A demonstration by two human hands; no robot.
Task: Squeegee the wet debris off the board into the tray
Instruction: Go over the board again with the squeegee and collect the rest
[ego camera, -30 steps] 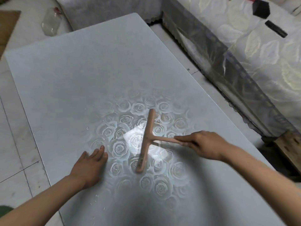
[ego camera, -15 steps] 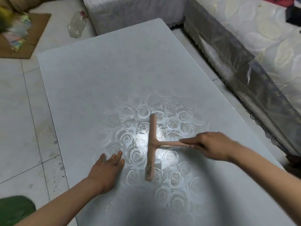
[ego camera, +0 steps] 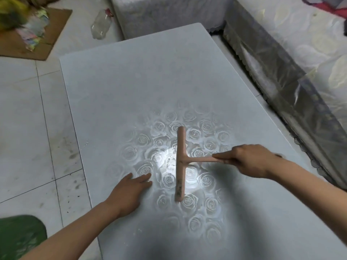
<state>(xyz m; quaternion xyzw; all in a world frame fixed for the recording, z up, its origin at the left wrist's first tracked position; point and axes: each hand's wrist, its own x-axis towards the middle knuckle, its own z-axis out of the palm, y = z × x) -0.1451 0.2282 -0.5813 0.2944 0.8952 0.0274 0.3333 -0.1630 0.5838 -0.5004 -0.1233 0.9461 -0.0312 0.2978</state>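
A large grey board (ego camera: 131, 81) with an embossed rose pattern lies flat, shiny and wet in its near middle. A pink T-shaped squeegee (ego camera: 181, 162) lies with its blade on the wet patch, blade running away from me. My right hand (ego camera: 249, 160) grips the squeegee's handle from the right. My left hand (ego camera: 129, 192) rests flat on the board, fingers straight, just left of the blade's near end. Small wet specks sit near the board's left edge. No tray is in view.
Tiled floor (ego camera: 28, 128) runs along the board's left side. A green object (ego camera: 18, 237) sits at the bottom left. An empty plastic bottle (ego camera: 100, 25) and cardboard (ego camera: 37, 47) with clutter lie at the far left. A plastic-wrapped mattress (ego camera: 281, 77) borders the right.
The view has shifted, so the board sits further right in frame. The squeegee blade has turned from slanted to nearly straight away from me; my left hand has stayed beside its near end.
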